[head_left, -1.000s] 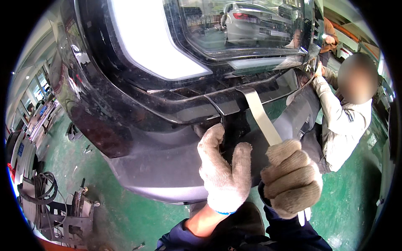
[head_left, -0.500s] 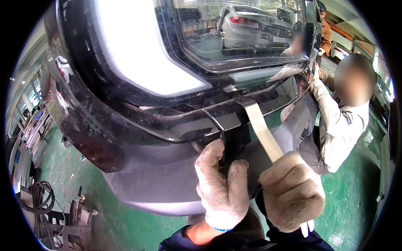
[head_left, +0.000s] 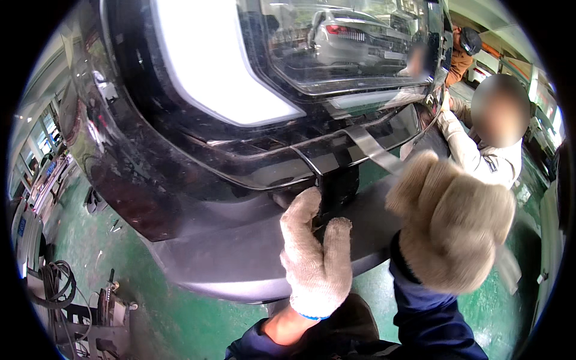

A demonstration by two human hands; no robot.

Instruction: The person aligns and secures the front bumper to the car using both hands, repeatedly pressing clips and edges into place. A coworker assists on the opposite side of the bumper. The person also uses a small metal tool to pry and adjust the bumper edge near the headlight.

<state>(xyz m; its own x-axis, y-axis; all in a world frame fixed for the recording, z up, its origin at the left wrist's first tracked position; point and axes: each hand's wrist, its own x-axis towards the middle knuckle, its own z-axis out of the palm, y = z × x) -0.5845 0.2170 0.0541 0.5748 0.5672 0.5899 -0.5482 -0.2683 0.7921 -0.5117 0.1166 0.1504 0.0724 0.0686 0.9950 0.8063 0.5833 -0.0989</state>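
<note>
In front of me is the dark bumper [head_left: 216,252] of a vehicle, with a glossy black trim panel [head_left: 252,162] above it. My left hand [head_left: 317,261], in a beige knit glove, has thumb and forefinger apart; the forefinger tip is at the panel's lower edge, beside a black angled piece [head_left: 341,186] fitted over that edge. My gloved right hand [head_left: 453,222] is closed around a flat metal strip [head_left: 375,151]. The strip's far end lies against the trim panel, and its near end, blurred, sticks out below my fist.
Above the panel are a bright white lamp shape [head_left: 204,66] and a reflective rear window [head_left: 348,48]. At right, a person in a light jacket [head_left: 480,159] reaches to the bumper; behind is a person in orange [head_left: 459,63]. A cart with coiled cable [head_left: 60,288] stands lower left on the green floor.
My right hand has moved up and to the right, tilting the strip flatter. My left hand stays nearly in place. The person in orange now leans lower with head bent.
</note>
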